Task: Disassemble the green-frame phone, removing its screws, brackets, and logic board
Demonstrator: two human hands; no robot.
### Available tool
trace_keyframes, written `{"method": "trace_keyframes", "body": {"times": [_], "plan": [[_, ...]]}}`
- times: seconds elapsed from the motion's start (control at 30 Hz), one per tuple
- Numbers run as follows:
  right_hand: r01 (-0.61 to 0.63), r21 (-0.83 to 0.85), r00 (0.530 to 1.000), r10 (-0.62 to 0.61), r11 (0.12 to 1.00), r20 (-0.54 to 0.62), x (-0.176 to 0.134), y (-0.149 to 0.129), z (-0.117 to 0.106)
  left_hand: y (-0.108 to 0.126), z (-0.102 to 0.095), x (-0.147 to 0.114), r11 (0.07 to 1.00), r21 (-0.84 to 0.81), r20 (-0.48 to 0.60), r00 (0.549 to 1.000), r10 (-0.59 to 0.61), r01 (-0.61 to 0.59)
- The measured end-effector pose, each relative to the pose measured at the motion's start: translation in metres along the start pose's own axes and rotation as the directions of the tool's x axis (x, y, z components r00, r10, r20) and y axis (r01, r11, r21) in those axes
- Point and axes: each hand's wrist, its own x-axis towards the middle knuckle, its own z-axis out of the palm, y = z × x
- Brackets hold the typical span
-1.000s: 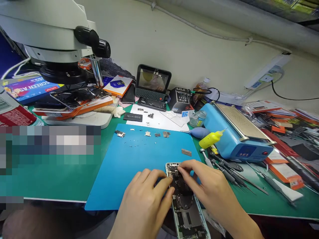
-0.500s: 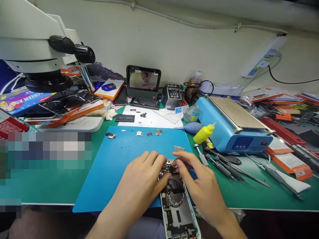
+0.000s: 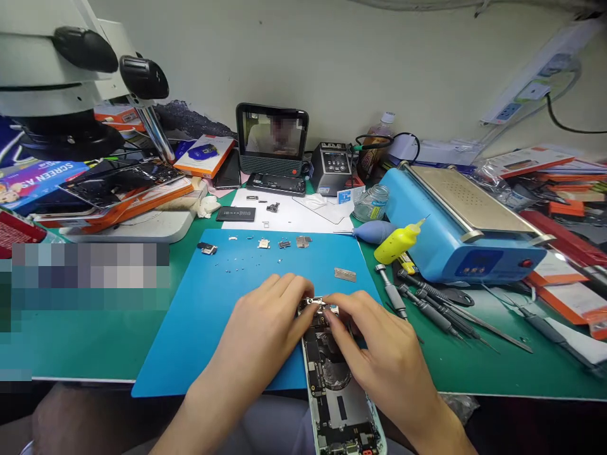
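An opened smartphone (image 3: 342, 404) with a pale green frame, its circuit boards and round coil bared, lies lengthwise over the near edge of the blue mat (image 3: 213, 316). My left hand (image 3: 265, 322) is closed around its upper left edge, the thumb pressing on the top end. Thumb and index finger of my right hand (image 3: 386, 344) come together over the top right of the phone; whatever is between those tips is too small to make out. Beyond my hands lie a small metal plate (image 3: 345, 274), a camera-like module (image 3: 207, 248), several small metal parts (image 3: 263, 243) and tiny screws.
A phone battery (image 3: 236, 214) rests near white paper (image 3: 303, 221). On the right are a yellow bottle (image 3: 396, 245), a blue blower (image 3: 372, 232), screwdrivers (image 3: 429, 314) and a blue heating plate machine (image 3: 427, 234). A microscope (image 3: 61, 88) overhangs the left; a screen device (image 3: 272, 139) stands behind.
My left thumb has moved up to the phone's top end. My right fingertips have shifted slightly left and closer to it. The camera view has shifted a little.
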Motion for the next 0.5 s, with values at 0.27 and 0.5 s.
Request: {"method": "trace_keyframes", "body": {"times": [0.27, 0.5], "plan": [[0.050, -0.106, 0.996, -0.042, 0.993, 0.077, 0.0066, -0.0012, -0.0026, -0.0013, 0.0004, 0.0014, 0.995, -0.079, -0.003, 0.999, -0.054, 0.054], [0.091, -0.160, 0.992, -0.076, 0.983, 0.100, 0.0085, -0.0010, -0.0033, -0.0047, -0.0050, -0.0018, 0.972, -0.186, 0.016, 0.990, -0.142, 0.143]]}}
